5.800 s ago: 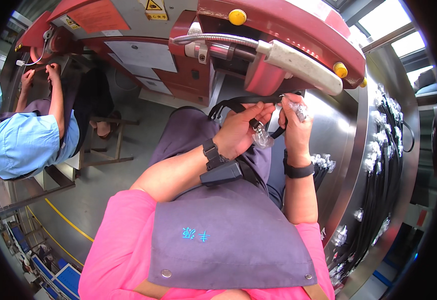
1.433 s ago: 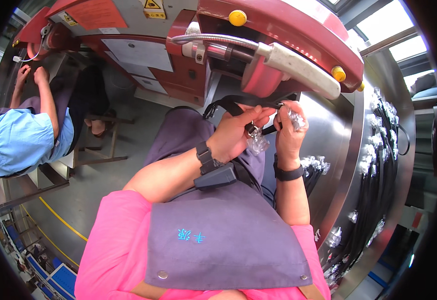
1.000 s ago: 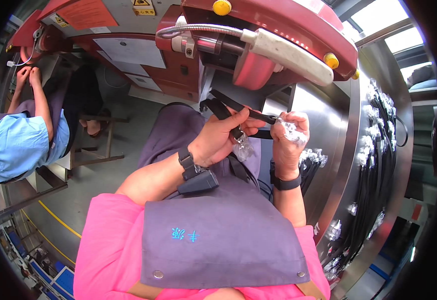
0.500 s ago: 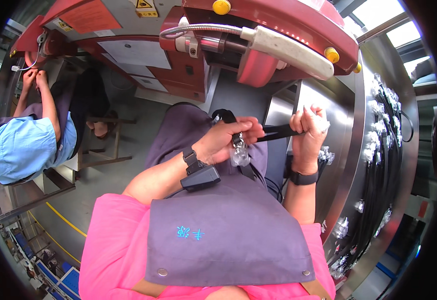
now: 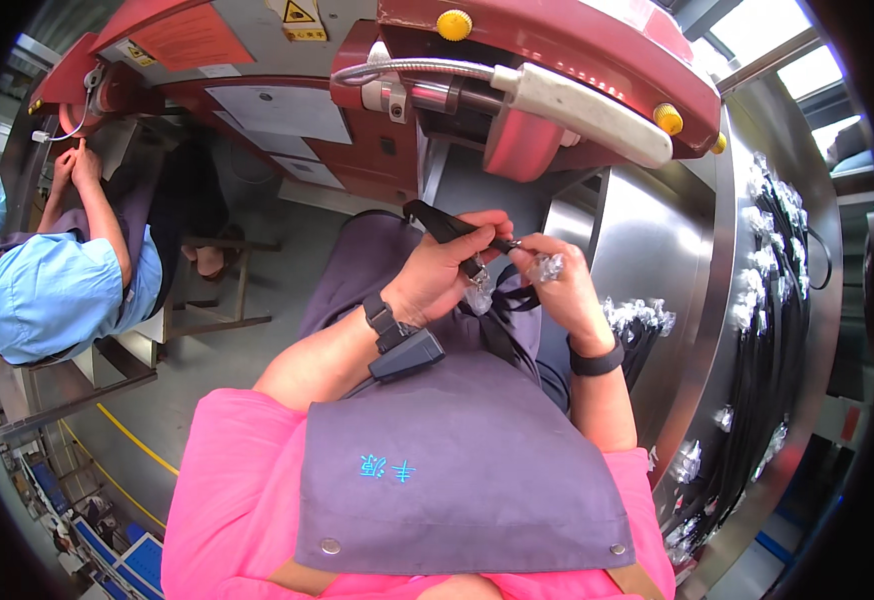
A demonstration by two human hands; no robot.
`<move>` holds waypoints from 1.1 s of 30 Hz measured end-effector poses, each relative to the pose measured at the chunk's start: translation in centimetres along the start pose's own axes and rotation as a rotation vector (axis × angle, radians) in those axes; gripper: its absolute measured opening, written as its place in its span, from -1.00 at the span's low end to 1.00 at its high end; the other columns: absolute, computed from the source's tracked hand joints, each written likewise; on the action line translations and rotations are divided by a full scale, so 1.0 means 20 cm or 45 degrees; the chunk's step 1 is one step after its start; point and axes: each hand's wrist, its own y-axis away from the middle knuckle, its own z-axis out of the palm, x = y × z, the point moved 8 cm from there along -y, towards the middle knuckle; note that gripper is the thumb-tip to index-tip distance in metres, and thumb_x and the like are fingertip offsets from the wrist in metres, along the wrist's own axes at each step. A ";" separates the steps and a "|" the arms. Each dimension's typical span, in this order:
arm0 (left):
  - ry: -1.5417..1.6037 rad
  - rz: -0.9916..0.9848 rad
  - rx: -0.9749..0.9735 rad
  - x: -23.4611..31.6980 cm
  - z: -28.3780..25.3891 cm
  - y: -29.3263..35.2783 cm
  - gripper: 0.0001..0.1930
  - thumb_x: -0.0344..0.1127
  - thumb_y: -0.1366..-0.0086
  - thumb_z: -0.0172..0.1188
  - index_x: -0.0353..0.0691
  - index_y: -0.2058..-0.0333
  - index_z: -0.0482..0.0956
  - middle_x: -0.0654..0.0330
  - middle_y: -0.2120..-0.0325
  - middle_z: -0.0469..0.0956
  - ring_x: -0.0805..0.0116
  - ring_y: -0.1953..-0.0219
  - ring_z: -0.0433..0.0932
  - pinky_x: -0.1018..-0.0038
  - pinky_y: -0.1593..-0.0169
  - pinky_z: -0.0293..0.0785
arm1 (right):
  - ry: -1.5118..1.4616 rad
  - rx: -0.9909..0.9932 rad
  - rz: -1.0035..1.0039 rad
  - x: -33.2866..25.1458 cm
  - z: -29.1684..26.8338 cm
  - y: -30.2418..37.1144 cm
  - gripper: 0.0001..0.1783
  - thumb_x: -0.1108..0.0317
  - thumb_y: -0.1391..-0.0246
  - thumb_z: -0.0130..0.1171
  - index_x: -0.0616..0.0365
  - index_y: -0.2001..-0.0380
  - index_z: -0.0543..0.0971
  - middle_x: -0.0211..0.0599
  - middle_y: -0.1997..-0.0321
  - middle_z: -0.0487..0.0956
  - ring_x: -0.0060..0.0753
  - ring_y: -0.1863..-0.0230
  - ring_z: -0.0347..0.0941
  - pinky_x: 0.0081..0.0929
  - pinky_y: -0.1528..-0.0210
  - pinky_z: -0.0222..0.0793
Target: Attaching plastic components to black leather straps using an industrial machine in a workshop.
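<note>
Black strap [image 5: 449,226], flat, narrow, clear crinkled wrap at its end: left hand [image 5: 444,277] clenched round it, right hand [image 5: 560,285] pinching the wrap [image 5: 547,266].

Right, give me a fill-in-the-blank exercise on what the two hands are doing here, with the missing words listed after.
1. The left hand grips a black ____ that runs up toward the red machine.
2. The right hand pinches a crumpled clear ____ wrapper.
3. A black band sits on each ____.
4. The co-worker at the left wears a light ____ shirt.

Missing words: strap; plastic; wrist; blue
</note>
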 end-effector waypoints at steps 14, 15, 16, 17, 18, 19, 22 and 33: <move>-0.018 0.074 0.008 0.05 0.06 -0.04 -0.79 -0.38 -0.33 0.13 -0.29 0.09 0.54 0.00 0.14 0.59 0.31 0.11 0.60 0.51 0.07 0.56 | -0.324 0.381 -0.233 -0.03 -0.12 -0.03 -0.91 0.50 -0.10 0.20 0.24 0.29 0.57 -0.40 0.47 0.57 -0.70 0.55 0.36 -0.67 0.53 0.25; 0.012 0.059 0.015 0.05 0.07 -0.04 -0.79 -0.38 -0.34 0.12 -0.29 0.09 0.54 0.00 0.14 0.59 0.31 0.10 0.60 0.51 0.06 0.56 | -0.384 0.398 -0.229 -0.03 -0.12 -0.04 -0.90 0.48 -0.11 0.20 0.24 0.29 0.56 -0.41 0.47 0.57 -0.71 0.57 0.34 -0.69 0.55 0.22; 0.064 0.048 0.019 0.04 0.07 -0.05 -0.79 -0.38 -0.34 0.11 -0.30 0.09 0.53 -0.01 0.14 0.59 0.30 0.10 0.60 0.50 0.05 0.56 | -0.444 0.415 -0.225 -0.03 -0.12 -0.05 -0.90 0.46 -0.13 0.20 0.24 0.28 0.56 -0.41 0.47 0.57 -0.73 0.59 0.33 -0.71 0.57 0.20; 0.116 0.037 0.022 0.02 0.08 -0.05 -0.79 -0.38 -0.35 0.10 -0.32 0.10 0.53 -0.01 0.14 0.59 0.30 0.09 0.60 0.50 0.03 0.55 | -0.504 0.432 -0.220 -0.02 -0.12 -0.06 -0.89 0.45 -0.14 0.19 0.24 0.28 0.56 -0.42 0.48 0.57 -0.74 0.60 0.32 -0.73 0.60 0.18; 0.168 0.026 0.026 0.01 0.08 -0.06 -0.79 -0.38 -0.36 0.10 -0.34 0.10 0.53 -0.02 0.14 0.58 0.30 0.08 0.60 0.50 0.01 0.55 | -0.553 0.447 -0.195 -0.02 -0.12 -0.07 -0.89 0.43 -0.15 0.19 0.23 0.28 0.56 -0.42 0.49 0.56 -0.75 0.62 0.31 -0.73 0.61 0.16; 0.174 0.013 0.029 0.01 0.08 -0.07 -0.79 -0.38 -0.36 0.09 -0.36 0.11 0.52 -0.02 0.13 0.58 0.30 0.07 0.59 0.50 -0.01 0.54 | -0.602 0.461 -0.170 -0.01 -0.11 -0.08 -0.88 0.41 -0.16 0.18 0.23 0.28 0.55 -0.43 0.50 0.55 -0.75 0.63 0.30 -0.74 0.62 0.14; 0.210 -0.004 0.047 -0.01 0.09 -0.09 -0.78 -0.37 -0.37 0.08 -0.41 0.13 0.52 -0.04 0.10 0.56 0.29 0.05 0.57 0.52 -0.06 0.52 | -0.631 0.478 -0.129 0.01 -0.12 -0.11 -0.85 0.36 -0.18 0.17 0.24 0.29 0.55 -0.45 0.54 0.53 -0.77 0.66 0.26 -0.75 0.66 0.10; 0.301 0.019 0.072 0.00 0.10 -0.11 -0.77 -0.37 -0.38 0.07 -0.46 0.15 0.50 -0.07 0.05 0.52 0.31 0.00 0.55 0.54 -0.10 0.48 | -0.654 0.460 -0.061 0.04 -0.12 -0.20 -0.84 0.35 -0.18 0.17 0.24 0.28 0.55 -0.45 0.56 0.52 -0.77 0.69 0.24 -0.74 0.70 0.10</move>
